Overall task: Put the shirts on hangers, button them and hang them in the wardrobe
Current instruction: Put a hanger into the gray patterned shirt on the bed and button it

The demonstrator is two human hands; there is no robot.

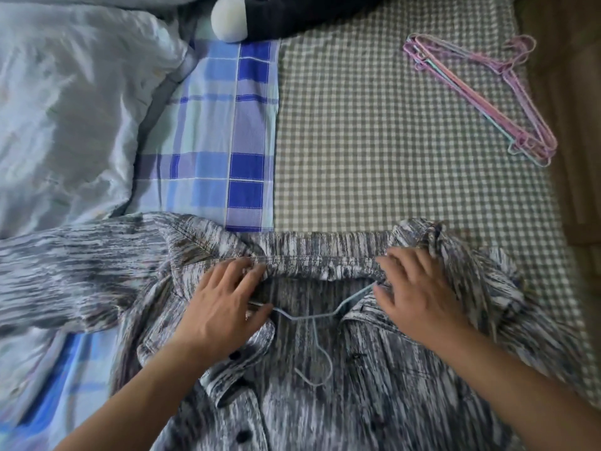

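Most of what I see is bed: a grey-and-white gingham sheet (374,141) fills the middle and right, a pale blue quilt (65,109) is bunched at the left, and a blue plaid cloth (227,131) lies between them. Across the near edge lies the grey streaked shirt (374,369), collar away from me, front open, one sleeve stretched out to the left over the quilt's edge. A dark plush toy (292,14) with a white round part sits at the far edge, well apart from the shirt. Far right on the gingham lies a pile of spare wire hangers (481,96) — pink, with a pale blue one among them — clear of both hands. Inside the shirt's neck opening lies a pale blue wire hanger (312,320), its hook toward me on the fabric, its shoulders under the collar ends. My left hand (224,307) pinches the collar's left end, fingers curled; my right hand (419,294) grips the right end likewise — blur hides the fingertips.
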